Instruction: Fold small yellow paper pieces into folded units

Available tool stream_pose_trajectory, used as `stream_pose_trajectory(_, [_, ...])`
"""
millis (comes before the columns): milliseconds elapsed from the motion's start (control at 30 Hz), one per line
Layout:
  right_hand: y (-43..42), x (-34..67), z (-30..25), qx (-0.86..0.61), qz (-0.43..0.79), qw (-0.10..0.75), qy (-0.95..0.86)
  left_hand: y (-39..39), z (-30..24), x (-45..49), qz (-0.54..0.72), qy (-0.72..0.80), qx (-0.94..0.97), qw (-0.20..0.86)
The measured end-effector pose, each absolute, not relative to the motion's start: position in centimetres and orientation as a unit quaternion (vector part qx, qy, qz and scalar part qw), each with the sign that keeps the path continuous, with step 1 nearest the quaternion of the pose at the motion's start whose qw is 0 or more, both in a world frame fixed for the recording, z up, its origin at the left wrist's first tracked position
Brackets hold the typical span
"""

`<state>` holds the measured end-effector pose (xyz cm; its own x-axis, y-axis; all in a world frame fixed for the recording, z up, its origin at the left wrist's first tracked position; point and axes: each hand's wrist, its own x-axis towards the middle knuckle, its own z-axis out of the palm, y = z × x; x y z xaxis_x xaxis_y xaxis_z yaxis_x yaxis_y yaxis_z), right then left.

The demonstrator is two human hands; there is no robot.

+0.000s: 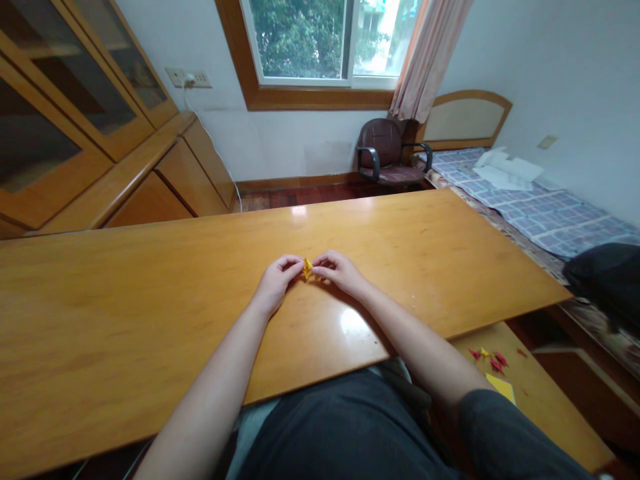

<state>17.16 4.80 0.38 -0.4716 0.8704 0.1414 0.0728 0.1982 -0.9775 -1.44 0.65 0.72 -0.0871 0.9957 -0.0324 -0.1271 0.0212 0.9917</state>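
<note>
A small folded piece of yellow paper [307, 268] is held just above the wooden table [150, 300], near its middle. My left hand [276, 279] pinches the paper's left side with fingers closed. My right hand [339, 270] pinches its right side, fingers also closed. Both forearms rest on the table's near edge.
A lower wooden surface [540, 393] at the right carries small red and yellow folded paper pieces [493, 360] and a yellow paper sheet [501, 387]. Behind the table stand a dark office chair [387, 153], a bed [540, 207] with a dark bag [607, 277], and wooden cabinets [90, 133] at the left.
</note>
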Motion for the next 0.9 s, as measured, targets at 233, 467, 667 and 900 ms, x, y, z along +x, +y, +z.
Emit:
stream_pose_trajectory(233, [4.59, 16.91, 0.24, -0.321, 0.545, 0.39, -0.67, 0.31, 1.28, -1.36, 0.552, 0.486, 0.408, 0.54])
stream_pose_trajectory(467, [4.14, 16.72, 0.61, -0.32, 0.572, 0.397, -0.642, 0.22, 1.25, -1.18, 0.548, 0.468, 0.423, 0.549])
stream_pose_trajectory(667, [4.48, 16.86, 0.32, -0.337, 0.539, 0.415, -0.651, 0.39, 0.56, -1.18, 0.538, 0.468, 0.434, 0.551])
stream_pose_trajectory(900, [4.76, 17.16, 0.42, -0.363, 0.497, 0.412, -0.672, -0.33, 1.54, -0.48, 0.532, 0.489, 0.472, 0.505])
